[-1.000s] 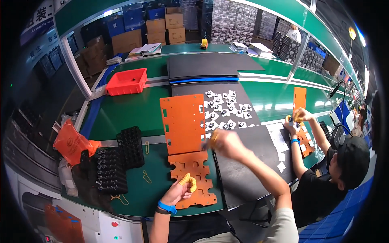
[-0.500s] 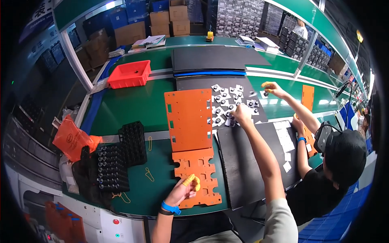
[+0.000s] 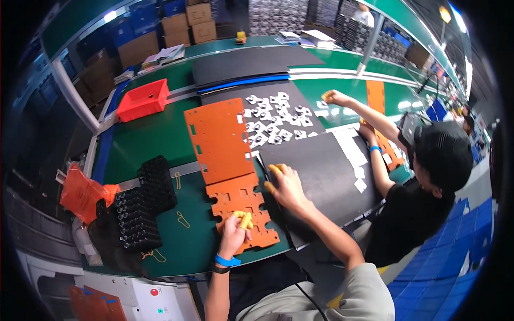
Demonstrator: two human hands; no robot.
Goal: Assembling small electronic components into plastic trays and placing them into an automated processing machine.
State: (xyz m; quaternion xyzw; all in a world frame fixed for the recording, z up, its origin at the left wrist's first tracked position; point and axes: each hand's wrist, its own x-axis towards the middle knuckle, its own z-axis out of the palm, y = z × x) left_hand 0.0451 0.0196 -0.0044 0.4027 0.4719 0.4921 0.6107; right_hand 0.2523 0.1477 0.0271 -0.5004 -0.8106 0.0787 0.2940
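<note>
My left hand point(image 3: 234, 233), with yellow finger covers, is closed in a pinch over the lower orange plate point(image 3: 231, 193). Whatever those fingers hold, if anything, is hidden. My right hand point(image 3: 286, 185), also with yellow finger covers, hovers over the black sheet point(image 3: 321, 171) just right of that plate. Its thumb and forefinger are apart, and nothing shows between them. Beyond it, many small white cards bearing round dark parts point(image 3: 273, 120) lie spread on black board. The upper orange plate point(image 3: 218, 142), with slots along its left side, adjoins the lower one.
Black trays with rows of small cylindrical parts point(image 3: 134, 222) stand at left, beside an orange bag point(image 3: 85, 195) and yellow rubber bands point(image 3: 183, 219). A red bin point(image 3: 142, 101) sits farther back. At right, a co-worker point(image 3: 428, 182) reaches over the bench near another orange plate point(image 3: 375, 99).
My right hand has drawn back from the white cards toward the lower orange plate. The left hand stays over the plate, still pinched. The whole view has shifted, with the bench sliding leftward.
</note>
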